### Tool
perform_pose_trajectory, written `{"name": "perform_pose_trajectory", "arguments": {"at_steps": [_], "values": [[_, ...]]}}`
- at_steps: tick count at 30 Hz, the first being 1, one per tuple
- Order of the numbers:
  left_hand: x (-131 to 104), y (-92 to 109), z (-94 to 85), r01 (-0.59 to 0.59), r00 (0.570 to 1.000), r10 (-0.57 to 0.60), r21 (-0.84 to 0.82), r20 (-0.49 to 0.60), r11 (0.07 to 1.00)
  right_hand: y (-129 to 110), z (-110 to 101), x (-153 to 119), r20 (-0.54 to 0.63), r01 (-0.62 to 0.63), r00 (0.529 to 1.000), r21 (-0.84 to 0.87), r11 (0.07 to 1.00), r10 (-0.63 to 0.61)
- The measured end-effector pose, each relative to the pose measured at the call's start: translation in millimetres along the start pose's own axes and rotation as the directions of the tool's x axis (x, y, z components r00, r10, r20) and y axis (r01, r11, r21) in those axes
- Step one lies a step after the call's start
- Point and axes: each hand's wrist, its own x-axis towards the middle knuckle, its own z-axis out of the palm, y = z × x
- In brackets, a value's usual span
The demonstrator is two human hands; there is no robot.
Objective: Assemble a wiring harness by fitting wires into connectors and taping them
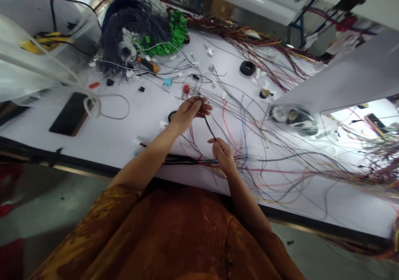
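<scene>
A thin black cable (208, 126) runs between my two hands above the white tabletop. My left hand (190, 110) pinches its upper end, where finer wires fan out past the fingertips. Lower and to the right, my right hand (223, 152) is closed around the cable's other part, thumb and fingers together. Just beyond the left hand lies a small red connector (186, 89), and a roll of black tape (172, 116) is partly hidden behind that hand. Loose wires (243, 118) spread across the table to the right of both hands.
A thick bundle of dark wires (124, 26) with green connectors (177, 28) lies at the back left. Nearby are an orange-handled tool (148, 64) and a phone (71, 114). Another black tape roll (247, 68) sits farther back. Wire tangles (374, 159) reach the right edge.
</scene>
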Motion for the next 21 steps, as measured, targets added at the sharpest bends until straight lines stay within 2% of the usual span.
{"name": "perform_pose_trajectory", "arguments": {"at_steps": [7, 14, 17, 21], "values": [[0, 7, -10.6, -0.017, 0.999, 0.020, -0.055, 0.039, 0.998, 8, -1, 1, -0.027, 0.042, 0.999, 0.073, 0.996, -0.040], [1, 11, -15.6, -0.062, 0.994, 0.065, -0.029, 0.091, 0.998, 10, -1, 1, -0.035, 0.027, 0.999, 0.092, 0.995, -0.024], [2, 12, -13.1, -0.056, 0.998, 0.054, 0.024, 0.045, 0.998, 9, 0, 2, -0.034, 0.016, 0.999, 0.092, 0.996, -0.012], [3, 13, -9.8, -0.055, 0.995, 0.062, 0.086, -0.075, 0.995, 8, 0, 1, -0.032, 0.030, 0.999, 0.092, 0.995, -0.027]]}}
